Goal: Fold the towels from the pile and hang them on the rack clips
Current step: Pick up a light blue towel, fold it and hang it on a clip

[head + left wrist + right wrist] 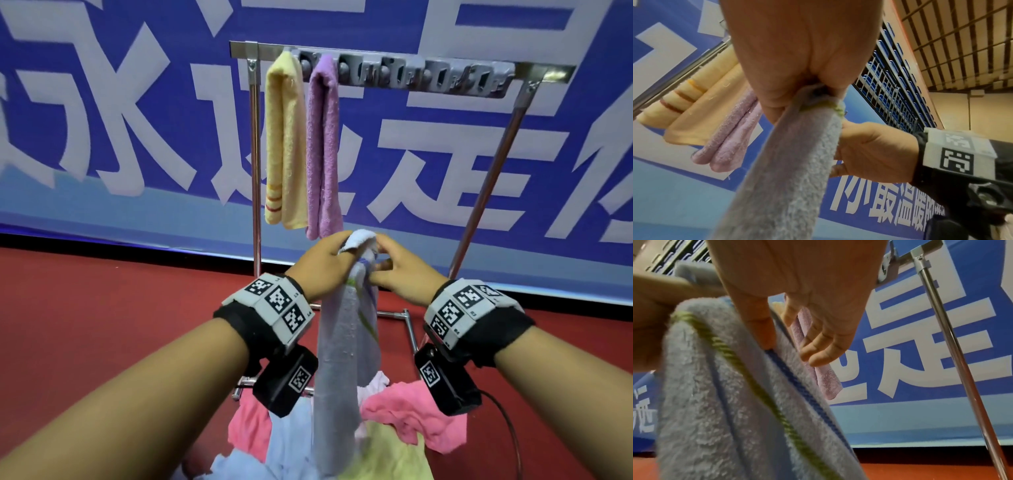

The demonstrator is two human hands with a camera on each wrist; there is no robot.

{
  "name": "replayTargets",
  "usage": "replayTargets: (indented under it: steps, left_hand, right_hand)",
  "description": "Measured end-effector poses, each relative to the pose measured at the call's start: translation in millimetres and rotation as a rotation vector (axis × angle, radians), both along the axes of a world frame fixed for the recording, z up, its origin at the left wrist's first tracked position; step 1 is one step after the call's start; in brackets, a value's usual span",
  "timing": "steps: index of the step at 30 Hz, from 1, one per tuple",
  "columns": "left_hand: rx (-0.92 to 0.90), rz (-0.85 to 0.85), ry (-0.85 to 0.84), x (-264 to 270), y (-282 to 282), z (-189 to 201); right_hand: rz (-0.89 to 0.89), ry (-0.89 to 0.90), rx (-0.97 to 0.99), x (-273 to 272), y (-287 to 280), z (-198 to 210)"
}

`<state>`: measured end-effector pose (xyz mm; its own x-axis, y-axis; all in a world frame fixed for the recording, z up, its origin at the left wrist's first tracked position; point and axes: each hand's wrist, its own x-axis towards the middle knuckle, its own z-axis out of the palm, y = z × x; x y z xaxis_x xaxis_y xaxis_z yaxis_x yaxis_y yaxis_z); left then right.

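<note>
A light blue towel [339,359] with green and blue stripes hangs in a long folded strip between my hands, in front of the rack. My left hand [337,251] grips its bunched top in a fist, seen close in the left wrist view [797,68]. My right hand [378,262] pinches the same towel [715,402] just below the top, thumb [760,332] on the near side and fingers [818,352] behind. The towel's lower end reaches the pile [404,411]. The rack's clip bar [411,75] is above, well clear of both hands.
A yellow towel [284,144] and a purple towel [322,147] hang from the leftmost clips; the clips to their right are bare. The rack's slanted right post [486,185] stands near my right wrist. Pink, yellow and blue towels lie heaped on the red floor [102,325].
</note>
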<state>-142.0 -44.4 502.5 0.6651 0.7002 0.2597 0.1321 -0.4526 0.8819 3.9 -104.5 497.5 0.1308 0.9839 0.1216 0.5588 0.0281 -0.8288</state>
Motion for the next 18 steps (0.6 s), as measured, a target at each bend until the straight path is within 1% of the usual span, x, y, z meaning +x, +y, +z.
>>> replayTargets:
  steps: [2, 4, 6, 9, 12, 14, 18]
  left_hand:
    - [-0.034, 0.021, -0.057, 3, 4, 6]
    - [-0.081, 0.112, -0.100, 2, 8, 14]
    - [-0.115, 0.195, -0.128, -2, 16, 22]
    - [-0.119, 0.237, -0.185, -12, 31, 27]
    - [-0.115, 0.305, -0.173, -21, 42, 32]
    - [-0.095, 0.363, -0.158, -27, 51, 32]
    - [-0.107, 0.456, -0.220, -39, 73, 15]
  right_hand:
    - [-0.030, -0.082, 0.010, 1, 7, -6]
    - [-0.079, -0.076, 0.013, 5, 9, -9]
    - [-0.091, -0.054, 0.007, 11, 9, -9]
    - [-0.131, -0.121, -0.017, 21, 8, -7]
    - [-0.187, -0.182, -0.036, 32, 8, -3]
    - [-0.219, -0.212, -0.033, 37, 7, 1]
    - [-0.266, -0.247, -0.060, 50, 5, 6]
